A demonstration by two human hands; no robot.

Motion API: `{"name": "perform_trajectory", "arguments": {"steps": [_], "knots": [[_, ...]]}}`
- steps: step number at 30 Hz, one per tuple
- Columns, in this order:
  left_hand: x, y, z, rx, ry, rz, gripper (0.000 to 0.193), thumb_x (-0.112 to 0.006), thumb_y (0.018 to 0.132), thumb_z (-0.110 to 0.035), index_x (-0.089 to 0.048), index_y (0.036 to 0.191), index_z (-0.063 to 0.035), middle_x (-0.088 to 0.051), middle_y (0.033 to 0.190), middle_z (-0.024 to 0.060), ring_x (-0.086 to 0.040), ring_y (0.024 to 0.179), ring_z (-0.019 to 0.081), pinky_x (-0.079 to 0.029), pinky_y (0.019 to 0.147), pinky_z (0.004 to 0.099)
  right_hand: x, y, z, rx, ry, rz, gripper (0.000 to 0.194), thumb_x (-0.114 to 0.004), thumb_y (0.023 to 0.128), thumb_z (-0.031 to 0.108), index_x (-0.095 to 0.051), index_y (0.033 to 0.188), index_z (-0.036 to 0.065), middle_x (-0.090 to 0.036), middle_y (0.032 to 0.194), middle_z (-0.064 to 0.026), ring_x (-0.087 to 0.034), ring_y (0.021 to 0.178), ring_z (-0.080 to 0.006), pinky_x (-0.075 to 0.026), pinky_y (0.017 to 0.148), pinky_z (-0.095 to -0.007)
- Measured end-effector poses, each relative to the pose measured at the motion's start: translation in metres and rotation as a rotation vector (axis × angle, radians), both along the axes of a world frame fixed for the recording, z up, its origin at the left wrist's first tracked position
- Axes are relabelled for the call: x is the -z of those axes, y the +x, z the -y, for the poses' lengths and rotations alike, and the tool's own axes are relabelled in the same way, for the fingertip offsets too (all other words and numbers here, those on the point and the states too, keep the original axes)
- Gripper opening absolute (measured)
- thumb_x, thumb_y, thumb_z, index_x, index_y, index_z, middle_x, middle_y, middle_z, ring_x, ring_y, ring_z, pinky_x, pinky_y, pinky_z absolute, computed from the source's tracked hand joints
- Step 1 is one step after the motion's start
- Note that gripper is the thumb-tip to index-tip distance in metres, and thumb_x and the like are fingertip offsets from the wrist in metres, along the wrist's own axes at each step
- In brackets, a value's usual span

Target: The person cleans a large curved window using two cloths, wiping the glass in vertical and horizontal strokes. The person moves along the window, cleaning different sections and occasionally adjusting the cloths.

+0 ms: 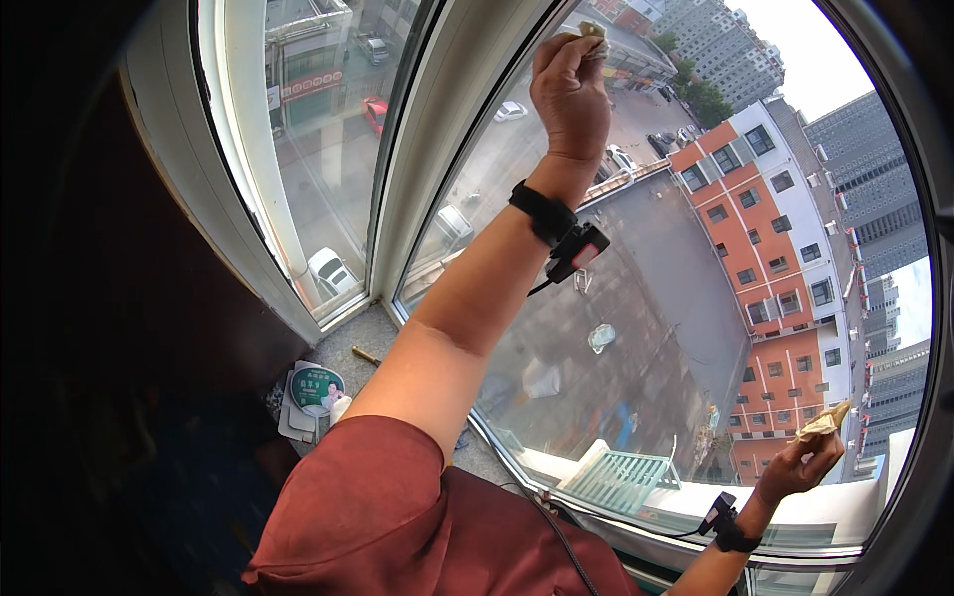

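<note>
High in the head view, my left hand (572,97) is raised before the large window pane (633,246). Its fingers pinch a small crumpled piece of pale cloth or paper (594,39). My right hand (805,465) is at the lower right, in front of the same pane. Between its thumb and fingers is a yellowish-white crumpled piece (820,426). Whether either piece touches the glass cannot be told. Each wrist bears a black strap with a small device, the left one (577,249) larger in view.
A cable (555,525) runs across the red garment (462,529). On the stone sill (380,328) lie a brass-coloured handle (365,356) and a round green printed fan or card (317,389). A white window frame (417,156) separates the panes. Buildings and parked cars stand outside.
</note>
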State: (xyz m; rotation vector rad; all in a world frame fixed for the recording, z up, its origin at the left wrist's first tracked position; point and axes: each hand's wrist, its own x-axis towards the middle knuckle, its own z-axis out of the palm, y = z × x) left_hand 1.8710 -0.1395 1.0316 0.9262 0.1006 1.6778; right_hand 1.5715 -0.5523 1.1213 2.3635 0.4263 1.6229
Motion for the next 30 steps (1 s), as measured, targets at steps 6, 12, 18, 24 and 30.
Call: {"name": "perform_trajectory", "arguments": {"steps": [6,12,18,24,30], "knots": [[0.08,0.012,-0.045,-0.081,0.048,-0.141,0.018,-0.073,0.082,0.0,-0.074,0.098,-0.0092,-0.071,0.105,0.0051,-0.064,0.094,0.0247,-0.053,0.083,0.0331,0.004,0.001,0.001,0.063,-0.048,0.057,0.012,-0.049,0.098,0.003,-0.056,0.107,-0.001,-0.057,0.109,-0.0146,-0.06,0.093,-0.0287,-0.052,0.077,-0.0379],[0.272,-0.024,-0.018,0.344,-0.624,-0.81,0.024,-0.057,0.093,-0.01,-0.07,0.111,-0.0017,-0.072,0.11,0.0107,-0.066,0.103,0.025,-0.051,0.092,0.0343,0.009,0.0,-0.001,0.036,0.004,0.036,0.016,-0.05,0.098,0.005,-0.056,0.111,-0.003,-0.055,0.109,-0.0138,-0.059,0.095,-0.0265,-0.051,0.076,-0.0349],[0.113,-0.054,0.038,0.413,-0.128,-0.191,0.05,-0.039,0.106,-0.032,-0.049,0.138,0.0058,-0.047,0.144,0.0231,-0.041,0.138,0.0321,-0.031,0.115,0.037,0.004,0.002,-0.003,0.016,-0.014,0.047,0.014,-0.049,0.097,0.001,-0.055,0.108,-0.002,-0.056,0.106,-0.0133,-0.058,0.095,-0.0286,-0.049,0.081,-0.0381],[-0.022,-0.093,0.106,0.181,0.557,-0.321,0.087,-0.024,0.098,-0.068,-0.016,0.156,-0.0033,-0.005,0.162,0.0245,-0.002,0.152,0.0364,-0.003,0.121,0.0463,0.002,0.003,-0.003,0.017,-0.038,0.042,0.009,-0.048,0.097,0.0,-0.055,0.103,-0.001,-0.055,0.101,-0.0123,-0.058,0.091,-0.0279,-0.05,0.078,-0.0385],[0.181,-0.097,0.064,0.501,0.138,-0.841,0.092,-0.023,0.097,-0.071,-0.01,0.156,-0.0018,-0.003,0.162,0.0239,0.0,0.152,0.0331,-0.002,0.122,0.0419,0.002,0.005,-0.004,0.003,-0.099,0.063,0.011,-0.051,0.095,-0.001,-0.056,0.105,-0.004,-0.056,0.102,-0.0134,-0.059,0.088,-0.0288,-0.051,0.074,-0.037]]}}
